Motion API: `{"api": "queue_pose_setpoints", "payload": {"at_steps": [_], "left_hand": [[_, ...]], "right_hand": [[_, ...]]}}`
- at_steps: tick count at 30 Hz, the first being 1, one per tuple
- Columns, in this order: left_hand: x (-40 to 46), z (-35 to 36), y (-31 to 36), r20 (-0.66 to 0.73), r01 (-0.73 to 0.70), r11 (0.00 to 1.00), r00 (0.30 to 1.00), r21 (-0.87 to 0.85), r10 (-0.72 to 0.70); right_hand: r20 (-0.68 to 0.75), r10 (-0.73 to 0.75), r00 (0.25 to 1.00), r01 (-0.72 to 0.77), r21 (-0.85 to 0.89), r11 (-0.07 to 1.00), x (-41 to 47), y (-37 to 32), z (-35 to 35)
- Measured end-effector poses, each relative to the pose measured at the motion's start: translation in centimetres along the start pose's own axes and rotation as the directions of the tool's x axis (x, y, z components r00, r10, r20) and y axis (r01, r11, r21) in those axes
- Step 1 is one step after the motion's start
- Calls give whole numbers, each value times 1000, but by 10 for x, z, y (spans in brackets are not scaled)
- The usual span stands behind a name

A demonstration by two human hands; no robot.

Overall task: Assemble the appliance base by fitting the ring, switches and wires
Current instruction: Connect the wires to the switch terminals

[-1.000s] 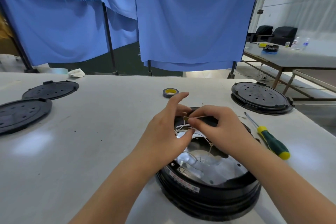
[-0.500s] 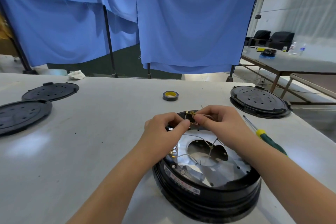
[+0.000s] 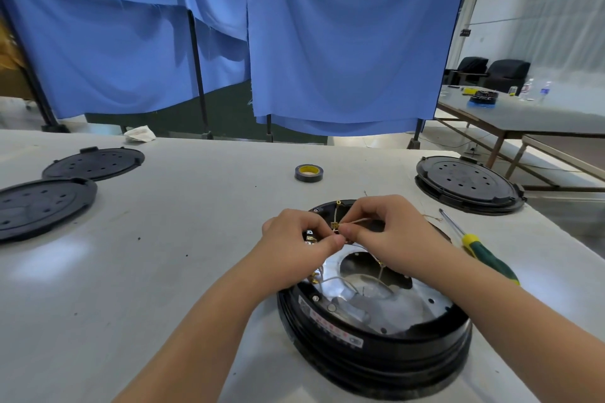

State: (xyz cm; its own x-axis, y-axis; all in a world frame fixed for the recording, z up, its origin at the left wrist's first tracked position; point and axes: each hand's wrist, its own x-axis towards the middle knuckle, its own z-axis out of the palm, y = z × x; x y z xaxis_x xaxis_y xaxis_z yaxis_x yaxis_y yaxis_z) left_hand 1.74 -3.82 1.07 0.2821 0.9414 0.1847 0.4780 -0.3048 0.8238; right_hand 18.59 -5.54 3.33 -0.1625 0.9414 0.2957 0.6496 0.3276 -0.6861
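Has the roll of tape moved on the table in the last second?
No. The tape roll sits in the same spot between the black covers, beyond the appliance base; only the camera shifted.

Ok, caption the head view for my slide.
Both hands pinch a thin pale wire over the round black appliance base.

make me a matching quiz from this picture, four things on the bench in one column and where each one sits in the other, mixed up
Things:
1. tape roll
2. screwdriver
3. appliance base
4. two flat black covers

Places:
A. right of the base, beside the right forearm
B. far left of the table
C. under both hands, near edge
D. mid-table, beyond the hands

Pairs: 1-D, 2-A, 3-C, 4-B
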Motion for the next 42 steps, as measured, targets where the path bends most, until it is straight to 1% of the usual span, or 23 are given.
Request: {"api": "queue_pose_setpoints", "payload": {"at_steps": [5, 8, 10, 11, 12, 14, 16, 18, 19, 21, 22, 24, 26, 30, 33, 38, 42], "left_hand": [[2, -5, -2, 27, -16, 1000, 1000, 9, 16], [2, -5, -1, -45, -12, 999, 999, -33, 10], [3, -6, 0, -103, -18, 992, 995, -123, 5], [3, -7, 1, -123, -21, 980, 992, -199, -3], [5, -8, 0, -146, -21, 956, 989, -294, -23], [12, -9, -4, -193, -1, 891, 976, -453, -97], [17, -9, -11, -185, 55, 826, 964, -562, -190], [20, -6, -16, -135, 102, 781, 963, -616, -233], [21, -4, -19, -127, 109, 796, 966, -595, -226], [22, -1, -25, -161, 81, 898, 973, -433, -166], [23, -1, -28, -168, 71, 933, 976, -352, -138], [23, -2, -32, -128, 98, 952, 982, -290, -140], [22, -2, -36, -93, 124, 948, 983, -293, -157], [21, 2, -36, -95, 108, 937, 984, -333, -148], [21, 4, -37, -96, 94, 937, 986, -335, -133], [20, 4, -35, -84, 95, 936, 988, -339, -130], [19, 4, -34, -84, 90, 932, 988, -351, -127]], "right_hand": [[11, 5, 1000, -5, 10, 1000, 4, -3, 2], [0, 63, 998, -63, 84, 995, 11, -4, 1], [30, 153, 988, -156, 169, 973, 19, -5, -3], [65, 198, 978, -207, 199, 958, 23, -6, -5], [100, 233, 967, -249, 209, 946, 27, -7, -5], [137, 265, 954, -287, 180, 941, 33, -7, -3], [148, 274, 950, -295, 144, 945, 36, -8, 4], [161, 268, 950, -292, 151, 944, 36, -6, 11], [166, 265, 950, -291, 160, 943, 35, -5, 13], [171, 267, 948, -293, 147, 945, 32, -1, 17], [167, 269, 949, -292, 131, 947, 31, 1, 18], [149, 262, 954, -280, 122, 952, 30, 4, 19], [143, 234, 962, -253, 134, 958, 30, 4, 20], [141, 193, 971, -214, 156, 964, 28, 4, 21], [106, 197, 975, -211, 138, 968, 27, 5, 21], [137, 202, 970, -217, 107, 970, 28, 4, 21], [156, 243, 957, -263, 124, 957, 28, 4, 21]]}}
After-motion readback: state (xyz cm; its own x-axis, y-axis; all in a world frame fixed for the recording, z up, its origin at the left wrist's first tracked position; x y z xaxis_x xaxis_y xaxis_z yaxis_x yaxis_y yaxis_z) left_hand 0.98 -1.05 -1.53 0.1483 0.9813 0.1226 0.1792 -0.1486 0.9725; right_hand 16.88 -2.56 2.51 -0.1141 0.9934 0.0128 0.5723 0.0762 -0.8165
